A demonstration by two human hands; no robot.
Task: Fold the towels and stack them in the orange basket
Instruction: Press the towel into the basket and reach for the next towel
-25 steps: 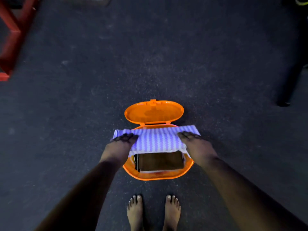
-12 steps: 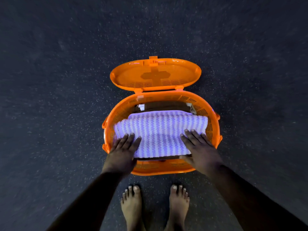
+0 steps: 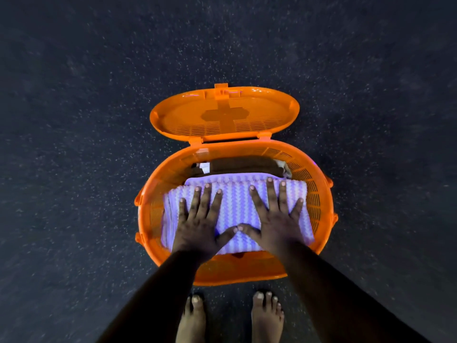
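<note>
In the orange basket (image 3: pixel 319 194), 2 flat, spread hands, left hand (image 3: pixel 200 224) and right hand (image 3: pixel 274 219), press the folded towel (image 3: pixel 237 206); the stacking step seems nearly done; next, lift both toward 6 o'clock.

Floor (image 3: pixel 81 125): dark charcoal-grey, filling the whole view to every edge.
Surface: rough and grainy, scattered all over with fine pale flecks.
Light: dim overall; the flecks show most plainly in the middle, and the corners fall off into deeper shadow.
Walls, windows, furniture: out of view, since the camera looks almost straight down.
</note>
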